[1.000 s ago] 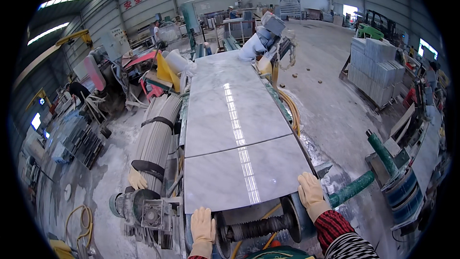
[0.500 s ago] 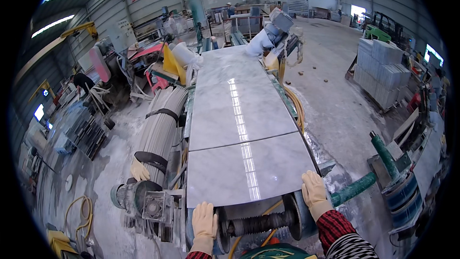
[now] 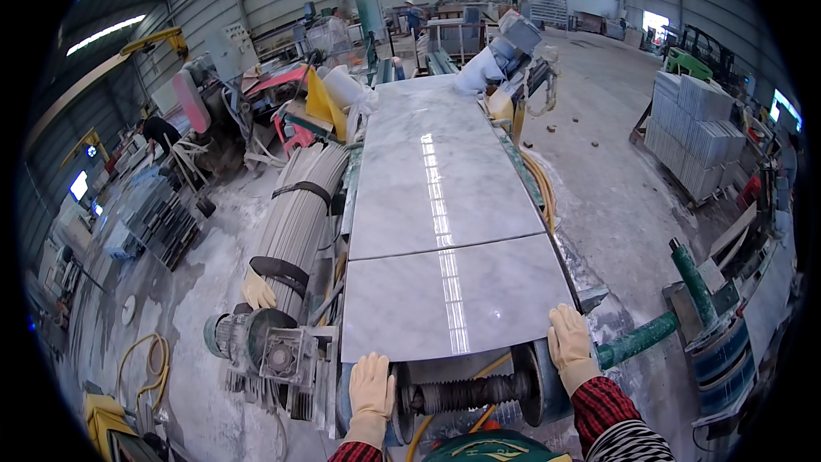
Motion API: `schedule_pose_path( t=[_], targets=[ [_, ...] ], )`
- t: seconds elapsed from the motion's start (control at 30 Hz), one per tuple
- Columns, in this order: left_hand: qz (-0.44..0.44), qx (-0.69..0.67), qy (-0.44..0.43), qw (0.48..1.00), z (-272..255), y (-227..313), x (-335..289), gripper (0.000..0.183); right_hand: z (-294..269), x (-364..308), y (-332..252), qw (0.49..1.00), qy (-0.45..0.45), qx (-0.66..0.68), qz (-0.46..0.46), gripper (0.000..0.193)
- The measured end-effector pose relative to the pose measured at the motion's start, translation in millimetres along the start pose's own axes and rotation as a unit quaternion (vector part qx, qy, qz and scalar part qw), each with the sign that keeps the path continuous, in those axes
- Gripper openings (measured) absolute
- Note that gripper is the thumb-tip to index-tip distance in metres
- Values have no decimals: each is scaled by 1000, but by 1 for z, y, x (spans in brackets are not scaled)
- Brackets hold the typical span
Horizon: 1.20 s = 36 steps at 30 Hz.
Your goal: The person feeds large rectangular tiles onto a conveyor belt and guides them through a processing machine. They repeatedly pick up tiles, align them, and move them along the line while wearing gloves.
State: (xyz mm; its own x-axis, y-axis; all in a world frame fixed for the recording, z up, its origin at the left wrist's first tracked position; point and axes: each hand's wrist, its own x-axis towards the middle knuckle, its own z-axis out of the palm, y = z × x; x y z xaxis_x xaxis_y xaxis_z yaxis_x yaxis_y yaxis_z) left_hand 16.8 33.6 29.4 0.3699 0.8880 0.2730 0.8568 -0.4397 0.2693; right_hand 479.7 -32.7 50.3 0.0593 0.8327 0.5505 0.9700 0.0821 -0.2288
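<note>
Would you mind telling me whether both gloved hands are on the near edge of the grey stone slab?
Yes, the left hand and the right hand each rest on the near edge of the grey stone slab, one at each corner.

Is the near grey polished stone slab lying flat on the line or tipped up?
Flat: the near grey polished stone slab lies level with the slab behind; both gloved hands, left hand, right hand, touch its near edge.
</note>
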Motion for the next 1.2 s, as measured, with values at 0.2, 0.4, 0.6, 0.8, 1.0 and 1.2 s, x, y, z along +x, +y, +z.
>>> schedule_pose_path(
  t=[0.2,0.4,0.6,0.8,1.0,1.2],
  targets=[
    [-9,-1,-6,1000,1,0,-4,55,2,-3,0,1000,5,-6,-2,33],
    [-6,-5,-5,1000,-2,1,-5,53,-1,-5,-2,1000,-3,-6,2,34],
    [-5,-9,-7,1000,-4,3,-6,53,-1,-7,0,1000,-6,-3,1,33],
    [-16,-3,-6,1000,2,1,-12,53,-4,-8,-3,1000,-22,-2,3,33],
    [-14,-6,-7,1000,-3,4,-13,53,-2,-12,-1,1000,-26,-4,4,34],
    [-5,-9,1,1000,-7,7,-12,51,-1,-17,1,1000,-21,-19,-2,36]
  ],
)
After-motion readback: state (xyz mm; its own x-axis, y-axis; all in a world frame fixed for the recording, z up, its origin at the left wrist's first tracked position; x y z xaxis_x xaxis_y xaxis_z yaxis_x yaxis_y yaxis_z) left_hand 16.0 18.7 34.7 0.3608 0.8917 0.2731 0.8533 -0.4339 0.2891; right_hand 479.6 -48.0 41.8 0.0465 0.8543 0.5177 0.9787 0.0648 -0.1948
